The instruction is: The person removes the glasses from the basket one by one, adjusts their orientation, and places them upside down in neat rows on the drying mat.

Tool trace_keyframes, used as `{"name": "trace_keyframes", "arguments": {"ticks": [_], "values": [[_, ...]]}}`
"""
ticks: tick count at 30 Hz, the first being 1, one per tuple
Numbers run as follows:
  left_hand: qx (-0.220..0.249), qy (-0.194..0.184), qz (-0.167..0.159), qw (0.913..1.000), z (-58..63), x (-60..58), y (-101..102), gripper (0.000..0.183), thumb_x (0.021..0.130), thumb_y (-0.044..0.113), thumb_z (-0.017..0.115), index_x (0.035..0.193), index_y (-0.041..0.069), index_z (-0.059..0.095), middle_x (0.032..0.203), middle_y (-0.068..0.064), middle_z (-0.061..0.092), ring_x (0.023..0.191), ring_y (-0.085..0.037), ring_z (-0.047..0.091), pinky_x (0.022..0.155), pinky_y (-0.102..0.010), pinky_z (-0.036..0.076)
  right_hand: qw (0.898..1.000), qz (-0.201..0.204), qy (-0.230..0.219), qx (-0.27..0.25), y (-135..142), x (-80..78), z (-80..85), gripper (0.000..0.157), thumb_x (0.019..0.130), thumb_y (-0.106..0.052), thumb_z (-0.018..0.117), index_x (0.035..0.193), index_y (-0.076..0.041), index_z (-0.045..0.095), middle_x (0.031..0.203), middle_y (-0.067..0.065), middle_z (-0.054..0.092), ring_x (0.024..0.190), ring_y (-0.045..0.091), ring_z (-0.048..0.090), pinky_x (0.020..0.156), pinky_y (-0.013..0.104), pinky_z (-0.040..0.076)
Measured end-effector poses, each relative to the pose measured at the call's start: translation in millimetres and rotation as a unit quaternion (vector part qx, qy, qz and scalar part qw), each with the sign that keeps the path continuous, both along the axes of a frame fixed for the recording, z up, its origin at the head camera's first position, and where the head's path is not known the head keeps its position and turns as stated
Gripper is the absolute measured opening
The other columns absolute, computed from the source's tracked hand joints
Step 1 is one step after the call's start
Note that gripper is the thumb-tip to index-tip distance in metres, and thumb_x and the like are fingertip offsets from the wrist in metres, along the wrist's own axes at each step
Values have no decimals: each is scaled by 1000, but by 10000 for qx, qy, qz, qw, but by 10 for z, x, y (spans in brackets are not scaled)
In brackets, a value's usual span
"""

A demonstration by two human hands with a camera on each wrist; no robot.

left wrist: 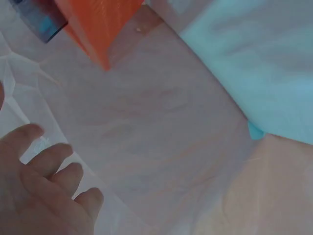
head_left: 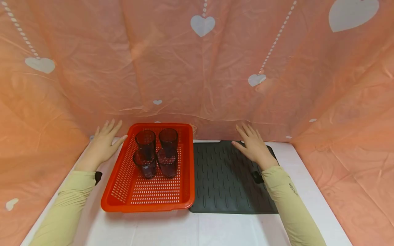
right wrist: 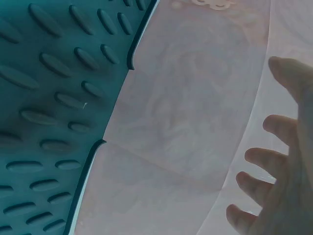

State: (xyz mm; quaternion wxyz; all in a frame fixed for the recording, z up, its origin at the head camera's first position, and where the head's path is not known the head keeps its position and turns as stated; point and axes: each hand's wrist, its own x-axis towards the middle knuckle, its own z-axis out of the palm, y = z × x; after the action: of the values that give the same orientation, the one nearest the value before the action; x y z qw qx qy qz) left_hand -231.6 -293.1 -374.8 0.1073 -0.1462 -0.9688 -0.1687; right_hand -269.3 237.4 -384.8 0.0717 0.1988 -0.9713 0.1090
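Observation:
Several dark, see-through drinking glasses (head_left: pixel 168 163) stand grouped in an orange-red perforated plastic basket (head_left: pixel 186 201), left of centre in the head view. My left hand (head_left: pixel 102 146) is just left of the basket, fingers spread and holding nothing. In the left wrist view the fingers of that hand (left wrist: pixel 51 183) show at the lower left, with a corner of the basket (left wrist: pixel 105 29) at the top. Over the far right part of a dark ribbed mat (head_left: pixel 212 184) is my right hand (head_left: pixel 253 146), fingers straight and apart, nothing in it.
A white table surface (head_left: pixel 147 229) lies under the basket and mat, which sit side by side, the basket's right rim overlapping the mat's left edge. Pink-orange sheeting with white hearts (head_left: pixel 202 25) rises behind and at both sides. Dark bands circle both wrists.

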Motion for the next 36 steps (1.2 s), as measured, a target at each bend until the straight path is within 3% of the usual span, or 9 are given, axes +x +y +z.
{"name": "trace_keyframes", "arguments": {"ticks": [7,16,24,32,35,36], "values": [[392,77,-121,9991,70,85,-47,60,98,32,55,141,-7,39,145,-39,22,135,-53,14,110,-61,-1,9995,208,233,-42,16,6,60,70,95,-42,57,147,-2,34,148,22,33,134,40,31,108,57,24],[881,72,-182,9959,163,163,-46,57,97,29,57,139,-6,42,140,-36,35,128,-54,30,101,-67,24,10000,55,20,-31,6,72,103,60,94,-41,59,142,-6,44,138,19,46,123,37,46,99,56,38],[1141,134,-163,9932,211,234,7,53,96,26,59,138,-5,45,134,-33,44,120,-52,41,95,-65,33,9947,-138,-493,-895,5,133,129,60,96,-44,54,144,-9,43,141,15,46,123,36,48,96,57,41],[1664,81,-318,9855,231,261,84,51,96,23,59,136,-5,47,131,-32,49,113,-48,50,92,-63,40,9876,-136,-574,-1456,24,150,118,54,96,-35,57,142,-7,46,138,17,48,120,37,50,92,55,45],[1887,-7,-343,9814,232,267,103,50,97,22,59,136,-5,47,129,-32,51,112,-47,52,91,-58,42,9831,-101,-621,-1716,23,155,120,51,97,-30,57,141,-6,46,137,19,49,120,38,50,92,56,45],[1932,-46,-337,9806,233,271,107,50,97,22,59,137,-5,47,128,-31,52,111,-47,54,92,-51,46,9810,-92,-641,-1829,23,155,120,50,97,-28,57,140,-6,47,137,19,49,119,38,51,93,56,45]]}}
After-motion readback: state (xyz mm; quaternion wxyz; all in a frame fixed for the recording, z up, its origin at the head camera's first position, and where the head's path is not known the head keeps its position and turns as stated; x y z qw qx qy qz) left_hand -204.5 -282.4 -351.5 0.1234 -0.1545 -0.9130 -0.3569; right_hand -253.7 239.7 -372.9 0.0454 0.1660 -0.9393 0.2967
